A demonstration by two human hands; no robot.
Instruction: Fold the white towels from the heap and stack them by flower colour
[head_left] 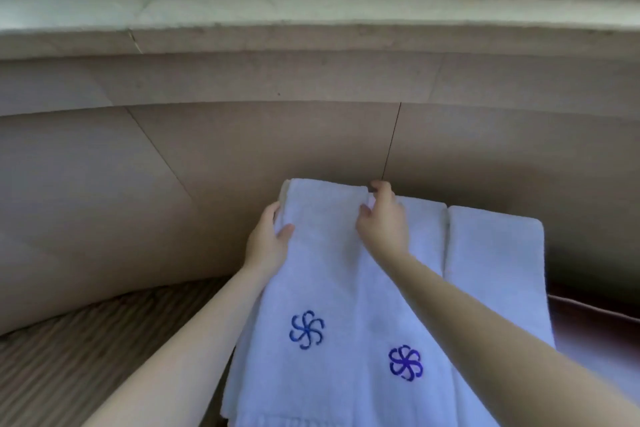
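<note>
**Blue-flower towel being gripped at its far edge**

A beige panelled wall (242,149) is rising behind the scene, with a pale stone sill (311,10) running above it. A white towel (322,270) with a blue flower (307,329) is being held at its far end: the left hand (268,239) is clasping its left edge, the right hand (382,218) is pinching its far right corner. Under it, a second towel (398,399) with a blue-purple flower (405,363) is lying; a third white towel (495,270) is lying just beside, on the right.
</note>
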